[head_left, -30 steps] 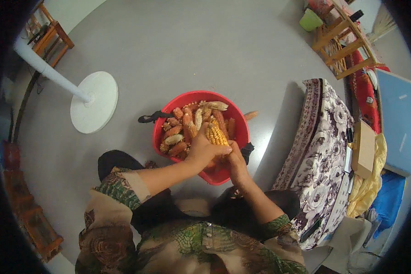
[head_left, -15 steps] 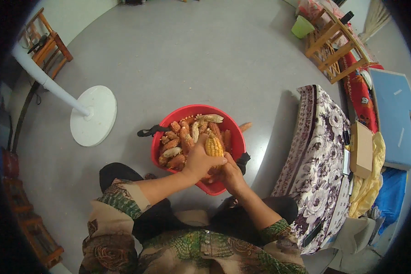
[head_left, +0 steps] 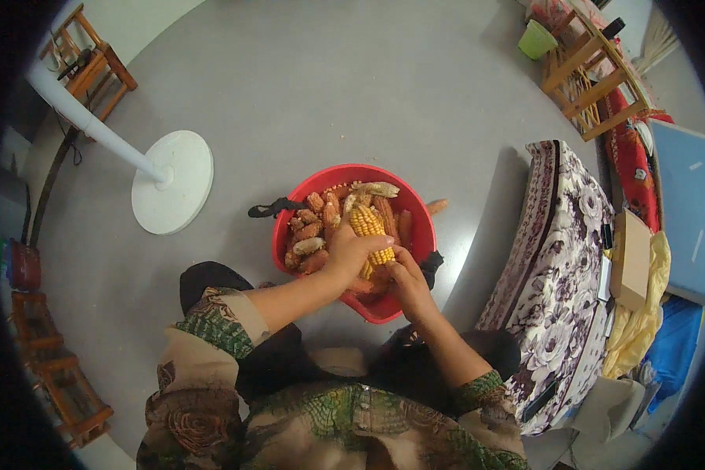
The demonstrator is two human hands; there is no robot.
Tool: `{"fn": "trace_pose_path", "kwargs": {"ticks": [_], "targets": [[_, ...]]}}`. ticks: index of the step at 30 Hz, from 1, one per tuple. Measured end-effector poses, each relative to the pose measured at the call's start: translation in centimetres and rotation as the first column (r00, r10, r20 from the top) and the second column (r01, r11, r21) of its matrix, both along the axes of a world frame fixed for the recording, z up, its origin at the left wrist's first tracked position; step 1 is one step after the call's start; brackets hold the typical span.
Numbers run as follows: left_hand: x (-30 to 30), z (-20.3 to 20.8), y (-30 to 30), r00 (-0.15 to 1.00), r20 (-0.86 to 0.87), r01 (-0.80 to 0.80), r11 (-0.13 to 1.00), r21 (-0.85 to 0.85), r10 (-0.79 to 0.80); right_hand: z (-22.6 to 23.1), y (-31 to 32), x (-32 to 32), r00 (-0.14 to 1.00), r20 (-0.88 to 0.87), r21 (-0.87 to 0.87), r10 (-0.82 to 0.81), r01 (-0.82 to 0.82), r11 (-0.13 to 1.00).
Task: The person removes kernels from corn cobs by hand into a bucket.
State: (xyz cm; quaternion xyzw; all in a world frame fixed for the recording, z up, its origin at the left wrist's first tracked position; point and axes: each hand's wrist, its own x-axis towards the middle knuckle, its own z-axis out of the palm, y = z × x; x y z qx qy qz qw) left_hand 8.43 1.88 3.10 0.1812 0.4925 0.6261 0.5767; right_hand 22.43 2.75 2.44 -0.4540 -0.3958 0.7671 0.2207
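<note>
A yellow ear of corn (head_left: 370,225) is held over a red tub (head_left: 277,249) on the floor. My left hand (head_left: 351,254) wraps round the ear from the left, its thumb lying across the kernels. At the ear's lower end my right hand (head_left: 410,283) grips it with bent fingers, partly hidden behind the cob. Inside the tub lie several bare orange-brown cobs (head_left: 309,232), a few pale ones (head_left: 309,246) and loose kernels. Black straps (head_left: 276,207) hang from the tub's sides.
A lone cob (head_left: 437,206) lies on the floor beside the tub. At left stands a white round base with a pole (head_left: 172,182). A table with a flowered cloth (head_left: 552,313) is at right, a wooden rack (head_left: 591,74) behind it. Wooden stools (head_left: 70,395) stand lower left.
The ear has tilted further over to the left in my hands, and more of its kernels show. The whole view has shifted slightly, with the tub now a little higher and further right.
</note>
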Motion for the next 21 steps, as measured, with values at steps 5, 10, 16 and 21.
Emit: {"fn": "trace_pose_path", "kwargs": {"ticks": [5,10,16,21], "targets": [[1.0,-1.2,-0.5,0.982,-0.186,0.058,0.994,0.088,-0.041,-3.2,0.0,1.1,0.996,0.035,0.541,0.077,-0.083,0.837],[0.5,-0.8,-0.3,0.949,-0.304,0.118,0.987,0.109,-0.080,-1.8,0.0,0.9,0.999,0.019,0.112,0.037,-0.039,0.993],[-0.4,-0.1,0.8,0.999,0.045,0.001,0.998,0.062,-0.004,0.0,0.7,-0.1,0.996,-0.090,-0.016,0.020,-0.021,1.000],[0.2,-1.6,0.3,0.996,-0.093,-0.007,0.997,0.075,0.014,-0.1,0.2,-0.2,0.997,0.046,0.127,0.060,-0.065,0.990]]}}
